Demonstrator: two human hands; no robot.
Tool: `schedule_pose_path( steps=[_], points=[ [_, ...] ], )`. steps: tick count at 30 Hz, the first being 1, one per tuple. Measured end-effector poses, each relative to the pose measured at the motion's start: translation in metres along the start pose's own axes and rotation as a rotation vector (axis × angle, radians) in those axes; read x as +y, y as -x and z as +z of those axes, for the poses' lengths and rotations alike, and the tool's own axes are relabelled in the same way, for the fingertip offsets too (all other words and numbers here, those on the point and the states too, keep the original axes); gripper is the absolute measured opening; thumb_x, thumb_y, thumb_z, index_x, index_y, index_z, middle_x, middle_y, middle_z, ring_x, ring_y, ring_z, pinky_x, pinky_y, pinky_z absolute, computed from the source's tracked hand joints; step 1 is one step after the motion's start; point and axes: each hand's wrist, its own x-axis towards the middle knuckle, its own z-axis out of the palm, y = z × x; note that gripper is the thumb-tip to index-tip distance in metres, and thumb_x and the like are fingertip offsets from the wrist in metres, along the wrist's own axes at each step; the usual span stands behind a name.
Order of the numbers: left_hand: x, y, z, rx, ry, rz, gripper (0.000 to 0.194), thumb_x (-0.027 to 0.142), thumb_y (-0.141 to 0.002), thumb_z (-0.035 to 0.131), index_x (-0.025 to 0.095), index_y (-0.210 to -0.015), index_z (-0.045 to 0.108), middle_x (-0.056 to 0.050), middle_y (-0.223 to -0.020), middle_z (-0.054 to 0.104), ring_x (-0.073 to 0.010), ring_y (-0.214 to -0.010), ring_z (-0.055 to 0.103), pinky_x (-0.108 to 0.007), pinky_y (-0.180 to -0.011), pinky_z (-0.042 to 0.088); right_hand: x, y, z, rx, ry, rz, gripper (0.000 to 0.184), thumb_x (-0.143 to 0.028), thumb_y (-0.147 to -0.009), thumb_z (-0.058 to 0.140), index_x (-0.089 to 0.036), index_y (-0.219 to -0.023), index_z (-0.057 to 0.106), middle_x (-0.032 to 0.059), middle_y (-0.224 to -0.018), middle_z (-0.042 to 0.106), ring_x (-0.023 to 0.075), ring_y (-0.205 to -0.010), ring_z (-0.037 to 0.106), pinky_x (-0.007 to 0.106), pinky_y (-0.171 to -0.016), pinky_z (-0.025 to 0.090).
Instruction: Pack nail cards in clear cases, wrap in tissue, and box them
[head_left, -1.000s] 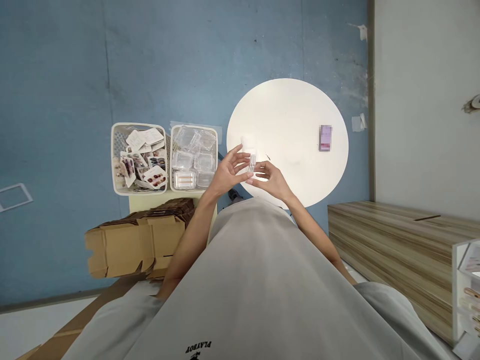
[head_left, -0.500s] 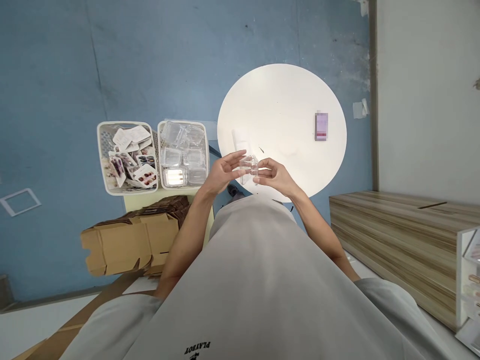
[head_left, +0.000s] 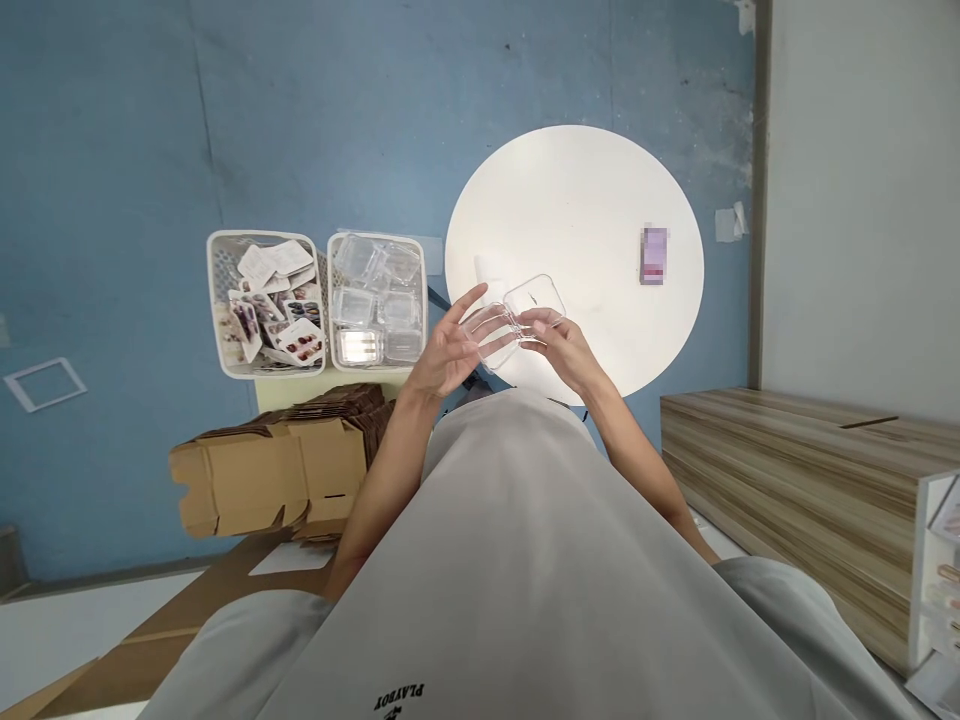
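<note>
A clear plastic clamshell box [head_left: 534, 292] is held above the near edge of the round white table [head_left: 577, 180], its two halves spread apart. My left hand [head_left: 448, 350] grips the left half, with the index finger stretched out and other fingers seen through the plastic. On the right half, my right hand [head_left: 561, 348] pinches the rim between thumb and fingers. Behind the box, a whitish piece [head_left: 491, 270] lies on the table; its kind is unclear.
Left of the table stand a white basket [head_left: 214, 300] of nail-set cards and another basket [head_left: 424, 300] of clear boxes. Folded cardboard boxes [head_left: 255, 480] are stacked below them. A purple pack [head_left: 654, 254] lies on the table's right side. A wood-grain cabinet [head_left: 780, 480] stands at right.
The clear box has gone from closed or nearly closed to spread open between my hands. My left hand has turned, and the whole view has shifted slightly.
</note>
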Motion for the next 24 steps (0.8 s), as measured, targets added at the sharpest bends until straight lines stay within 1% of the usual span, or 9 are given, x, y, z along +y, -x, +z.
schedule_pose_path(
  steps=[3, 5, 9, 11, 13, 15, 17, 20, 24],
  points=[
    [0.004, 0.006, -0.003, 0.011, -0.063, 0.018, 0.106, 0.054, -0.07, 0.103, 0.034, -0.164, 0.06, -0.014, -0.153, 0.07, -0.0428, -0.161, 0.054, -0.068, -0.133, 0.047, 0.013, -0.009, 0.023, 0.088, -0.006, 0.045, 0.051, -0.064, -0.074, 0.102, -0.03, -0.102, 0.077, -0.0003, -0.113, 0.083, 0.0192, -0.108, 0.077, 0.034, -0.1, 0.063],
    [0.013, 0.011, -0.014, 0.028, -0.161, 0.028, 0.104, 0.054, -0.07, 0.103, 0.034, -0.163, 0.061, -0.014, -0.155, 0.069, -0.0424, -0.162, 0.052, -0.066, -0.131, 0.049, 0.019, -0.015, 0.038, 0.114, -0.028, 0.09, 0.054, -0.065, -0.071, 0.102, -0.029, -0.1, 0.074, 0.0, -0.114, 0.083, 0.0197, -0.107, 0.079, 0.033, -0.097, 0.064],
    [0.05, 0.033, -0.066, 0.155, -0.468, 0.02, 0.107, 0.057, -0.07, 0.103, 0.032, -0.164, 0.06, -0.015, -0.162, 0.066, -0.0414, -0.159, 0.056, -0.063, -0.128, 0.052, 0.022, -0.032, 0.062, 0.103, -0.013, 0.14, 0.058, -0.067, -0.07, 0.103, -0.028, -0.101, 0.074, 0.0021, -0.113, 0.085, 0.0195, -0.099, 0.081, 0.03, -0.083, 0.064],
    [0.071, 0.049, -0.103, 0.317, -0.646, -0.016, 0.103, 0.059, -0.075, 0.098, 0.03, -0.166, 0.058, -0.015, -0.163, 0.066, -0.0398, -0.153, 0.06, -0.06, -0.124, 0.055, 0.023, -0.042, 0.072, 0.097, 0.03, 0.123, 0.057, -0.068, -0.072, 0.102, -0.028, -0.102, 0.076, 0.0031, -0.111, 0.085, 0.0186, -0.095, 0.081, 0.029, -0.08, 0.062],
    [0.087, 0.068, -0.14, 0.561, -0.851, -0.084, 0.093, 0.056, -0.084, 0.092, 0.027, -0.165, 0.058, -0.017, -0.163, 0.065, -0.0379, -0.147, 0.064, -0.055, -0.12, 0.058, 0.024, -0.052, 0.081, 0.099, 0.075, 0.103, 0.057, -0.071, -0.074, 0.1, -0.027, -0.103, 0.077, 0.0039, -0.11, 0.085, 0.0181, -0.094, 0.08, 0.029, -0.079, 0.062],
    [0.096, 0.084, -0.174, 0.806, -1.071, -0.195, 0.083, 0.049, -0.087, 0.089, 0.022, -0.161, 0.061, -0.019, -0.161, 0.064, -0.0383, -0.14, 0.067, -0.053, -0.119, 0.057, 0.026, -0.062, 0.09, 0.101, 0.113, 0.093, 0.057, -0.072, -0.075, 0.098, -0.028, -0.104, 0.078, 0.0044, -0.11, 0.085, 0.0181, -0.093, 0.079, 0.03, -0.079, 0.061],
    [0.098, 0.095, -0.2, 0.946, -1.244, -0.311, 0.074, 0.043, -0.087, 0.088, 0.017, -0.153, 0.067, -0.021, -0.155, 0.066, -0.0419, -0.138, 0.067, -0.056, -0.121, 0.055, 0.027, -0.069, 0.097, 0.098, 0.136, 0.084, 0.057, -0.073, -0.076, 0.098, -0.028, -0.104, 0.079, 0.0044, -0.111, 0.085, 0.0179, -0.094, 0.079, 0.03, -0.08, 0.061],
    [0.092, 0.1, -0.225, 0.947, -1.364, -0.436, 0.066, 0.043, -0.085, 0.089, 0.014, -0.143, 0.072, -0.023, -0.144, 0.07, -0.0487, -0.142, 0.063, -0.061, -0.123, 0.051, 0.026, -0.075, 0.106, 0.082, 0.147, 0.07, 0.056, -0.074, -0.077, 0.097, -0.029, -0.105, 0.08, 0.0037, -0.112, 0.084, 0.0178, -0.094, 0.078, 0.03, -0.082, 0.061],
    [0.078, 0.096, -0.239, 0.898, -1.43, -0.562, 0.068, 0.044, -0.088, 0.085, 0.014, -0.147, 0.068, -0.025, -0.146, 0.068, -0.0493, -0.143, 0.061, -0.061, -0.121, 0.051, 0.022, -0.076, 0.109, 0.071, 0.14, 0.076, 0.056, -0.073, -0.076, 0.099, -0.029, -0.105, 0.081, 0.0033, -0.111, 0.084, 0.0172, -0.093, 0.078, 0.031, -0.083, 0.06]
  ],
)
